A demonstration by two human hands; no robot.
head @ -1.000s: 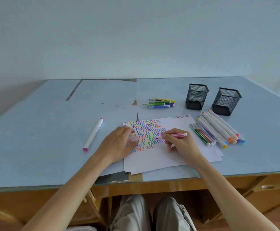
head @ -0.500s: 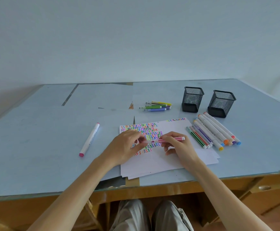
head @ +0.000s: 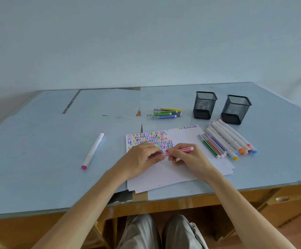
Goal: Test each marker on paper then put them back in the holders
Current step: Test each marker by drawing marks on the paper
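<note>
Lying crosswise between hands [head: 165, 157], pink marker [head: 180, 151]

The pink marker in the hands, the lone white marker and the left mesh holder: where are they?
pink marker [head: 183, 150], head view, on its striped barrel.
white marker [head: 93, 150], head view, middle of its barrel.
left mesh holder [head: 204, 105], head view, on its front wall.

A plain office or study: wooden desk [head: 182, 203] against bare wall [head: 146, 42].
</note>
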